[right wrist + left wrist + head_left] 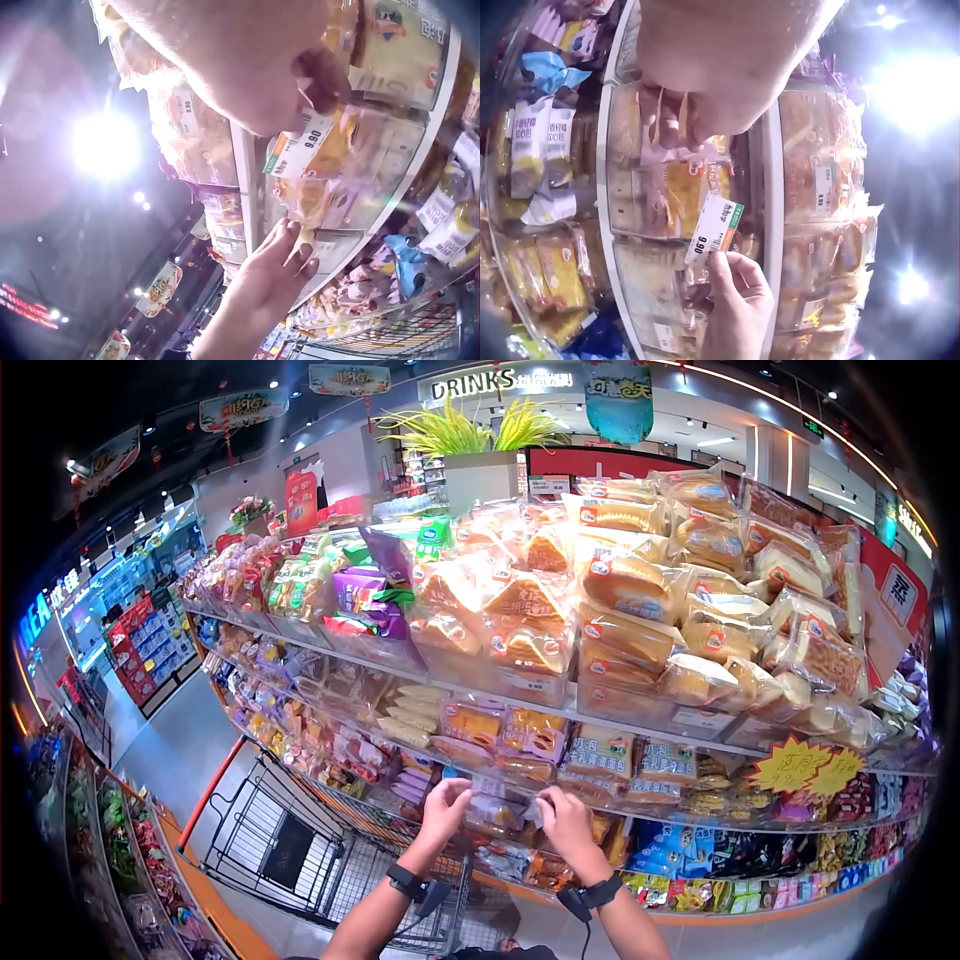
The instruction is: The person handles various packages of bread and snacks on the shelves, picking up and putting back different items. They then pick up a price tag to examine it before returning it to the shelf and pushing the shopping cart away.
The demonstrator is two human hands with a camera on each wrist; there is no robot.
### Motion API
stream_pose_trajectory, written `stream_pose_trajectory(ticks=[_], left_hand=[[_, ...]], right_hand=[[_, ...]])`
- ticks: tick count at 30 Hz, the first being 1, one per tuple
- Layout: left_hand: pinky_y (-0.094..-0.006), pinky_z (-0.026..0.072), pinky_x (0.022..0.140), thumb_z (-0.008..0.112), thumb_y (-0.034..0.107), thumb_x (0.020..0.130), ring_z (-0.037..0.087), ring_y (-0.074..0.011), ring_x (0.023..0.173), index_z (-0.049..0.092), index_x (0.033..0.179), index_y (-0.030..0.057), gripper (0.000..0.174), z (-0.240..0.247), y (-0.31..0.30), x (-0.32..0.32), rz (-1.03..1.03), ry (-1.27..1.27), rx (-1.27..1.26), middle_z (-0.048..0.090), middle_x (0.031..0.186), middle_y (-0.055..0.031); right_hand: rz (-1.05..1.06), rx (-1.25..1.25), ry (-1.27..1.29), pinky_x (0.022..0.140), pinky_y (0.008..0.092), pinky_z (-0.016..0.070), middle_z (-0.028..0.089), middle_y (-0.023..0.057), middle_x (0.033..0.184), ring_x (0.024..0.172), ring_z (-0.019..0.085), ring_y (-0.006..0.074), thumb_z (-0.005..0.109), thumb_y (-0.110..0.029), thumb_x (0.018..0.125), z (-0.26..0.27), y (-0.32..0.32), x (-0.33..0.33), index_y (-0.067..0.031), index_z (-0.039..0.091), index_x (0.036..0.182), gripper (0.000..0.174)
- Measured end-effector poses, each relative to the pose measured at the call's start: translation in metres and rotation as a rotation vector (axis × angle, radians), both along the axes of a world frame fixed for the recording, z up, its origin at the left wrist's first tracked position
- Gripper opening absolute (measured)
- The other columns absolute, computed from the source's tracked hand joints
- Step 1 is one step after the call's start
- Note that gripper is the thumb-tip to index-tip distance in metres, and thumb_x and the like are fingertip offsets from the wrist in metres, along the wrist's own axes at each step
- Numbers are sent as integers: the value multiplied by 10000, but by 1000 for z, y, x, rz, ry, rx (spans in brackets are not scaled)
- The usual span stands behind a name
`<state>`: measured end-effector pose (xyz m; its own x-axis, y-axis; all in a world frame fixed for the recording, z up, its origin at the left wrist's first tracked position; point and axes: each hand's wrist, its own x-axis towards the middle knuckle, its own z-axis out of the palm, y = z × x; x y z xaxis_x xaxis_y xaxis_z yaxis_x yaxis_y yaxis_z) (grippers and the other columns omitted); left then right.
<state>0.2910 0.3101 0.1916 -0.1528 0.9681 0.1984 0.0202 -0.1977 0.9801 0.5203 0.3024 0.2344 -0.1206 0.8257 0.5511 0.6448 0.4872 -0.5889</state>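
Note:
My right hand [568,825] pinches a white price tag [715,232] between thumb and fingers. The tag reads 9.90 and has a green and orange end. In the right wrist view, that same price tag [298,154] overlaps yellow bread packs on the shelf. My left hand [446,810] is raised a little to the left, at about the same height, its fingers loosely bent and holding nothing. Behind both hands is a shelf tier of packaged bread, with yellow-wrapped packs [684,191] behind a clear front panel.
A metal shopping cart [345,880] stands at the lower left, close to the shelves. Bagged bread loaves [630,585] pile up on the top tier. A yellow starburst sign [806,765] hangs at the right. Another snack rack [140,860] borders the aisle at far left.

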Motion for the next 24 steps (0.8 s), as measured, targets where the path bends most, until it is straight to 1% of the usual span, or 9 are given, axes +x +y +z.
stream_pose_trajectory(ticks=[3, 5, 7, 9, 10, 11, 12, 16, 24], left_hand=[[-249, 517, 689, 617, 91, 879, 608, -104, 814, 565, 1049, 3, 198, -3, 10, 6, -40, 101, 26, 630, 909, -55], [-256, 495, 666, 598, 83, 882, 605, -114, 759, 551, 1124, -21, 268, -6, 15, 18, -48, 255, 117, 644, 921, -76], [-260, 488, 649, 603, 72, 867, 599, -115, 728, 543, 1181, -11, 330, -15, 23, 26, -33, 274, 138, 655, 929, -86], [-256, 477, 633, 605, 47, 844, 589, -112, 706, 525, 1231, 12, 397, -20, 26, 25, 0, 502, 182, 660, 956, -98], [-261, 469, 619, 604, 24, 823, 578, -111, 686, 519, 1247, 27, 433, -28, 31, 25, 23, 515, 199, 658, 973, -103], [-360, 500, 768, 595, 94, 819, 645, -305, 862, 578, 1148, 43, 334, -13, 23, 31, 45, 432, 151, 659, 934, -159], [-365, 498, 773, 594, 93, 820, 643, -313, 872, 577, 1148, 45, 332, -7, 20, 31, 41, 447, 138, 660, 934, -161], [-376, 496, 771, 583, 84, 826, 637, -329, 890, 570, 1160, 55, 336, -29, 30, 26, 3, 513, 164, 661, 937, -165], [-372, 498, 768, 563, 64, 825, 640, -326, 886, 543, 1198, 40, 374, -21, 24, 25, -22, 403, 112, 664, 948, -164]], right_hand=[[-80, 99, -139, 603, 432, 504, 615, 115, 864, 640, 623, 340, 655, -182, 791, -13, 15, -7, -116, 648, 850, 89], [-103, 106, -259, 601, 430, 511, 615, 107, 883, 637, 628, 335, 648, -179, 779, -14, 23, -19, -124, 650, 849, 88], [-129, 12, -377, 624, 453, 515, 636, 112, 897, 638, 633, 338, 626, -143, 727, -21, 34, -26, -103, 667, 794, 89], [-124, -69, -457, 638, 464, 514, 646, 125, 912, 634, 634, 342, 614, -124, 698, -22, 42, -29, -82, 675, 761, 97], [-124, -24, -445, 646, 469, 512, 649, 138, 887, 637, 634, 347, 611, -121, 691, -23, 44, -29, -71, 676, 752, 102], [-125, 21, -433, 655, 474, 511, 653, 152, 863, 639, 635, 353, 608, -118, 684, -27, 45, -28, -60, 677, 743, 108], [-127, 66, -423, 663, 478, 510, 656, 165, 838, 642, 635, 358, 605, -114, 677, -27, 47, -28, -49, 679, 735, 115], [-105, -154, -430, 670, 465, 510, 641, 179, 734, 694, 642, 369, 595, -103, 662, -20, 41, -30, -12, 674, 719, 133], [-155, -45, -387, 650, 459, 512, 644, 182, 732, 676, 641, 362, 593, -98, 650, -17, 39, -34, -32, 665, 683, 103]])
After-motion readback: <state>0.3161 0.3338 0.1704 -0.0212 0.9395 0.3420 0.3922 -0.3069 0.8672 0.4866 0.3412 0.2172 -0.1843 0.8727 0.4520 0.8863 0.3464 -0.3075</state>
